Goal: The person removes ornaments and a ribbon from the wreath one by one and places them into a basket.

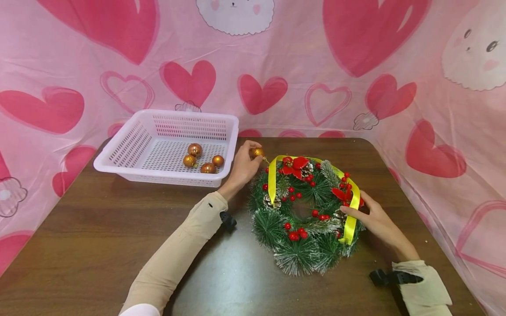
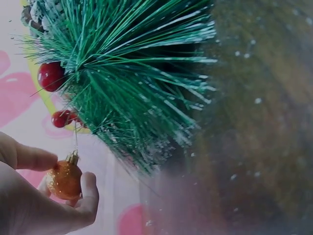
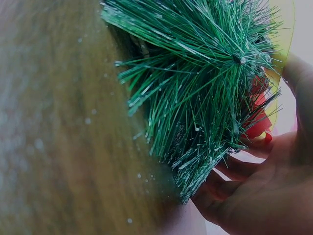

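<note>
A gold glitter Christmas bauble (image 1: 258,152) is pinched between the thumb and fingers of my left hand (image 1: 244,163), at the upper left edge of a green Christmas wreath (image 1: 272,226). In the left wrist view, a thin loop runs up from the cap of the bauble (image 2: 63,180) towards red berries (image 2: 51,77). The wreath lies on the table and carries red flowers (image 1: 294,166), pinecones and a yellow ribbon (image 1: 272,180). My right hand (image 1: 379,224) grips the wreath's right side, thumb over the ribbon; the right wrist view shows fingers (image 3: 225,188) around the outer edge.
At the back left of the brown table (image 1: 99,245) stands a white plastic basket (image 1: 166,176). Several gold and copper baubles (image 1: 195,149) lie in its right part. A pink cloth with hearts (image 1: 262,94) hangs behind the table and along its sides.
</note>
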`<move>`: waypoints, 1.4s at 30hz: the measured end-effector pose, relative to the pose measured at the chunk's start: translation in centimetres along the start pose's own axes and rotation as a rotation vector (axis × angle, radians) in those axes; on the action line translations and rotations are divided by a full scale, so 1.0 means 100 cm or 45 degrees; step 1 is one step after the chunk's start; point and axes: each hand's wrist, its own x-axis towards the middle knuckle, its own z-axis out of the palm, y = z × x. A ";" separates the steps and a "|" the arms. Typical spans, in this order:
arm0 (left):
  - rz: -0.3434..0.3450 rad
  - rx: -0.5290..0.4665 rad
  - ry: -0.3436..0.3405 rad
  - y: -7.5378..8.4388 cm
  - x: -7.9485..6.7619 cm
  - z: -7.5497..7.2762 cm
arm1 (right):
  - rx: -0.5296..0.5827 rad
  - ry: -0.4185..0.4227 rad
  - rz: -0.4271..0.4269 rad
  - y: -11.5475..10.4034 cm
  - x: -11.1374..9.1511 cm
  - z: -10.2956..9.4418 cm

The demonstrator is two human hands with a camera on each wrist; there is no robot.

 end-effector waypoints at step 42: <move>0.026 0.130 -0.138 0.028 0.000 -0.021 | -0.027 0.000 0.011 0.000 0.001 -0.001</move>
